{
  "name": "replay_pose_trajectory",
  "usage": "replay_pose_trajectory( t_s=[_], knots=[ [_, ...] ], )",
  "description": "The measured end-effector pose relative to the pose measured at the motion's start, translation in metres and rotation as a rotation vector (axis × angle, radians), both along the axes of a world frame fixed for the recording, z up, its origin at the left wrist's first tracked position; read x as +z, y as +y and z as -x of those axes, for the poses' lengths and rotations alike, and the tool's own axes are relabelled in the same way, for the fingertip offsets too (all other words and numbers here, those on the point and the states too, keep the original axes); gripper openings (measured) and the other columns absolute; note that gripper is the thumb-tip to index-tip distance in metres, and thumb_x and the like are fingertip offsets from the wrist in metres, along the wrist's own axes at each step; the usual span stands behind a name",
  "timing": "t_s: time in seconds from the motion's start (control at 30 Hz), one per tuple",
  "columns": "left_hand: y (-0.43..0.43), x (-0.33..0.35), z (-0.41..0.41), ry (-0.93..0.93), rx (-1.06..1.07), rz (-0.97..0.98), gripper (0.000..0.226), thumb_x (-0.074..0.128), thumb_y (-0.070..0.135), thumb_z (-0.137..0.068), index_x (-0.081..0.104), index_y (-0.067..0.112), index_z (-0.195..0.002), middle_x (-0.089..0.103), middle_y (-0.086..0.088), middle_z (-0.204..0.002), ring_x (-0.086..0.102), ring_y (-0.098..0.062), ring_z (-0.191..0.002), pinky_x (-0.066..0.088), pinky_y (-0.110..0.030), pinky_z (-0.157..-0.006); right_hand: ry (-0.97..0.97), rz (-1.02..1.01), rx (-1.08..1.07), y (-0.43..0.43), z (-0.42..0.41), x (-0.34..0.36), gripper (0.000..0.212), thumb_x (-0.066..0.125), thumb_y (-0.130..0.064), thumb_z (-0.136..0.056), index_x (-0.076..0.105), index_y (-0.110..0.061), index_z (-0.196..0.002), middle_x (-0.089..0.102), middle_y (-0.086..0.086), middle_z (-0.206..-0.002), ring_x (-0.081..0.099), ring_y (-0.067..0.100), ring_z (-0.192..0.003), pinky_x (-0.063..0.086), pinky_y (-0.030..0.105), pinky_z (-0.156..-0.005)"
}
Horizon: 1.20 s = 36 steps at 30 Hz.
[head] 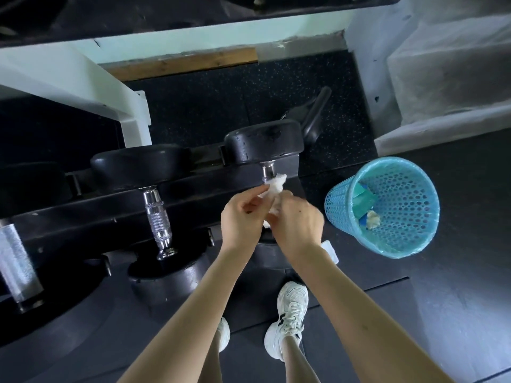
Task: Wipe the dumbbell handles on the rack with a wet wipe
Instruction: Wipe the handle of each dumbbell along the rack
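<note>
I have both hands together over the right end of the rack [83, 214]. My left hand [243, 217] pinches one side of the crumpled white wet wipe [276, 186] and my right hand [297, 221] grips the other side, fingers curled around it. The wipe sits just at the chrome handle [267, 170] of the rightmost dumbbell [262, 145], whose near part my hands hide. The next dumbbell handle [158, 219] to the left lies bare across the rack's rails, knurled and shiny. On the floor [456, 299] off the rack's right end stands a blue mesh bin [409, 205] with a liner and some scraps inside. My white sneakers [287, 319] show below.
</note>
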<state>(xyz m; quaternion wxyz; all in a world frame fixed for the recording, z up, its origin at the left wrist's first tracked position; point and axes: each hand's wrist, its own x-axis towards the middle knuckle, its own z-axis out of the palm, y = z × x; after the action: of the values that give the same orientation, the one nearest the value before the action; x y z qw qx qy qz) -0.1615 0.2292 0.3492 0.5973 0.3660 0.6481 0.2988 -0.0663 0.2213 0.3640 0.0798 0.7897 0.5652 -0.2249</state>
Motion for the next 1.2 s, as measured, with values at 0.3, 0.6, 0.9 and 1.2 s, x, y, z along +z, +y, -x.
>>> replay_pose_trajectory(
  t_s=[0.3,0.6,0.9,1.2],
  knots=[
    [0.027,-0.034,-0.002,0.104,0.118,0.146,0.024,0.063,0.004,-0.084,0.070,0.026,-0.078,0.070,-0.001,-0.080,0.067,-0.022,-0.082,0.055,-0.040,-0.085,0.755,-0.211,-0.499,-0.001,-0.030,-0.011,0.044,0.046,0.008,-0.082,0.062,-0.013,-0.117,0.067,-0.003,-0.101,0.065,0.014,-0.094,0.052,0.027,-0.087],
    [0.036,-0.051,-0.034,-0.143,0.390,0.234,0.041,0.076,0.034,-0.078,0.063,-0.001,-0.095,0.068,-0.016,-0.089,0.065,-0.024,-0.072,0.057,-0.026,-0.074,0.525,-0.141,-0.632,-0.024,-0.029,-0.041,0.024,0.043,-0.022,-0.097,0.064,-0.016,-0.107,0.067,0.000,-0.096,0.059,0.021,-0.098,0.036,0.025,-0.073],
    [0.034,-0.062,-0.032,-0.289,0.000,0.121,0.057,0.050,0.056,-0.082,0.058,0.002,-0.100,0.060,-0.004,-0.074,0.059,-0.008,-0.063,0.049,-0.018,-0.065,0.563,-0.241,-0.745,-0.031,-0.028,-0.056,0.034,0.043,-0.029,-0.097,0.046,-0.021,-0.065,0.048,-0.006,-0.063,0.047,0.019,-0.074,0.033,0.031,-0.066],
    [0.034,-0.061,-0.025,0.008,-0.276,0.053,0.023,0.043,0.034,-0.099,0.051,0.013,-0.101,0.062,-0.001,-0.091,0.060,-0.013,-0.080,0.048,-0.016,-0.067,0.601,-0.272,-0.724,-0.036,-0.027,-0.057,0.032,0.043,-0.026,-0.096,0.057,-0.007,-0.074,0.054,-0.001,-0.065,0.051,0.021,-0.075,0.038,0.034,-0.067]
  ],
)
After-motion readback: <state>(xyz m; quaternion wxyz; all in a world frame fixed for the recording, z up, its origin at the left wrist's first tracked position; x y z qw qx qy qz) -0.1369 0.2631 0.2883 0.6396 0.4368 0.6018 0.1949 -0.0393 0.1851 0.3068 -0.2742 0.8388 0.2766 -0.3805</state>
